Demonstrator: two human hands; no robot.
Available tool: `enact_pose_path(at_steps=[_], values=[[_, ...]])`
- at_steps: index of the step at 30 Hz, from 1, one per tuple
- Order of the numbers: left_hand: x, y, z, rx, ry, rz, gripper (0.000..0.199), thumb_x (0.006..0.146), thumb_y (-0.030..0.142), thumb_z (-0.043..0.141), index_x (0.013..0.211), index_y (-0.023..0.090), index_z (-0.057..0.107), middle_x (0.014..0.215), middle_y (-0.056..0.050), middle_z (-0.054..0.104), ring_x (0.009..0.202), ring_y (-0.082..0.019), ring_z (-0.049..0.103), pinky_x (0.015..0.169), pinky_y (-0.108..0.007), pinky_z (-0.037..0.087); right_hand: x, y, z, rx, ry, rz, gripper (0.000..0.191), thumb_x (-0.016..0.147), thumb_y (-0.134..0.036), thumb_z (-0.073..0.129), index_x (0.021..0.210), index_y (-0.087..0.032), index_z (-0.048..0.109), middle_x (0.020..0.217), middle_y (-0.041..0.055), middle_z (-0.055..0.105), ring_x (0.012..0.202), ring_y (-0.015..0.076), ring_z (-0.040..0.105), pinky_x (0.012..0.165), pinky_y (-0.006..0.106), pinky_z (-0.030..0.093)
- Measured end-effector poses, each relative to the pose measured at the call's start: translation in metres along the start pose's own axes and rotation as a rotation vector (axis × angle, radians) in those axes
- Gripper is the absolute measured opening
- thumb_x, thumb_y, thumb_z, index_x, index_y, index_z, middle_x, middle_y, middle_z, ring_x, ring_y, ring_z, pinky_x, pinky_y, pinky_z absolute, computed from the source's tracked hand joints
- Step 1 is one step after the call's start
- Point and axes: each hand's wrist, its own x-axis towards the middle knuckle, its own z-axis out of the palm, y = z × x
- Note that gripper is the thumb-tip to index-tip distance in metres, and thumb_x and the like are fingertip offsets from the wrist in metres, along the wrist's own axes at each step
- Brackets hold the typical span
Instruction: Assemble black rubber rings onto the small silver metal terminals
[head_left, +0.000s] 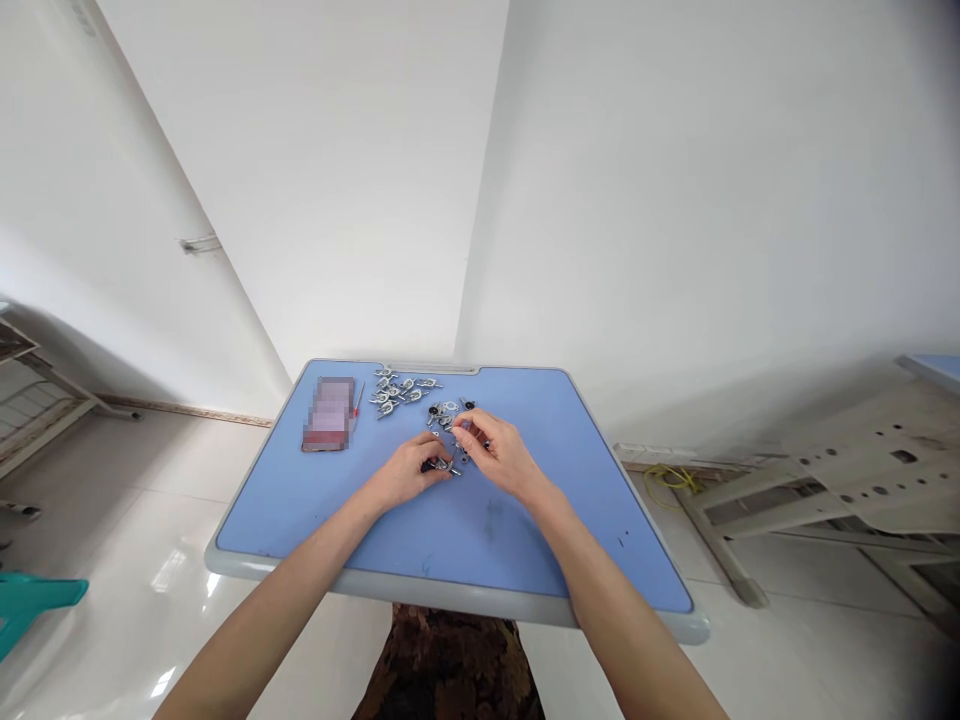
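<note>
My left hand [411, 470] rests low over the blue tabletop [315, 510], its fingers curled around a small metal part [448, 466]. Close by on the right, my right hand [496, 452] has thumb and fingertips pinched together just above that part. Anything between those fingertips is too small to make out. Beyond both hands lie loose metal pieces [450, 407], a few with black round bits, partly covered by my right hand. A cluster of similar pronged metal parts [391, 393] lies at the table's far side, left of the loose pieces.
A phone-like flat object [328, 415], blurred out, lies at the table's left, with a thin red-handled tool [356, 410] beside it. The white wall [375, 200] stands right behind the table. Another desk's frame [750, 520] is at right, a green stool [37, 600] at left.
</note>
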Motion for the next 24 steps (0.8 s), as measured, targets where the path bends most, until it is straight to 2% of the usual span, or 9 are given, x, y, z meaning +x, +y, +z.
enact_pose_path(at_steps=[4,7,10,16,18,21,24], values=[[0.0,-0.001,0.0,0.015,-0.011,0.003,0.012,0.078,0.021,0.064,0.089,0.017,0.063,0.096,-0.004,0.057,0.081,-0.015,0.057,0.074,-0.026,0.047,0.0,0.0,-0.004,0.072,-0.044,0.014,0.02,0.091,-0.03,0.044,0.098,-0.02,0.059,0.085,0.0036,0.063,0.065,0.0128,0.056,0.057,0.025,0.046],[0.0,-0.002,-0.001,0.018,-0.016,0.016,0.012,0.079,0.021,0.063,0.09,0.018,0.062,0.096,-0.004,0.057,0.082,-0.015,0.057,0.074,-0.026,0.047,0.0,0.003,0.001,0.06,0.01,-0.012,0.021,0.089,-0.028,0.047,0.105,-0.023,0.059,0.086,0.0033,0.064,0.066,0.0134,0.057,0.061,0.027,0.048],[0.001,-0.002,-0.001,0.022,-0.018,0.016,0.011,0.079,0.021,0.063,0.089,0.018,0.062,0.097,-0.004,0.057,0.083,-0.015,0.057,0.074,-0.026,0.047,0.0,0.004,0.005,-0.022,0.043,-0.061,0.02,0.09,-0.029,0.047,0.104,-0.023,0.061,0.091,0.0047,0.064,0.069,0.0148,0.058,0.065,0.029,0.049],[0.0,-0.002,-0.001,0.001,-0.023,0.006,0.011,0.079,0.022,0.063,0.089,0.017,0.063,0.097,-0.005,0.057,0.082,-0.016,0.057,0.074,-0.027,0.048,-0.001,0.001,0.001,-0.023,-0.07,-0.074,0.034,0.094,-0.026,0.035,0.125,-0.025,0.049,0.094,0.0046,0.064,0.073,0.015,0.059,0.068,0.029,0.048],[0.0,-0.002,-0.001,0.001,-0.021,0.007,0.011,0.079,0.023,0.063,0.088,0.017,0.063,0.097,-0.005,0.057,0.082,-0.016,0.057,0.074,-0.028,0.048,0.0,0.002,0.001,-0.017,-0.056,-0.059,0.031,0.093,-0.026,0.037,0.121,-0.025,0.052,0.086,0.0027,0.065,0.067,0.0143,0.057,0.068,0.029,0.047],[0.0,-0.002,-0.001,0.006,-0.024,0.002,0.011,0.079,0.023,0.063,0.088,0.017,0.063,0.097,-0.005,0.057,0.083,-0.016,0.057,0.075,-0.027,0.048,0.001,0.005,0.004,-0.041,0.017,-0.016,0.018,0.089,-0.03,0.047,0.101,-0.023,0.059,0.068,-0.0008,0.06,0.056,0.0134,0.052,0.06,0.027,0.045],[0.0,-0.001,-0.001,0.007,-0.02,-0.01,0.011,0.078,0.021,0.063,0.089,0.017,0.063,0.098,-0.005,0.058,0.084,-0.016,0.058,0.075,-0.027,0.048,0.001,0.003,0.006,-0.087,0.035,-0.041,0.015,0.089,-0.034,0.049,0.09,-0.022,0.058,0.067,-0.0005,0.059,0.056,0.0134,0.051,0.058,0.026,0.043]])
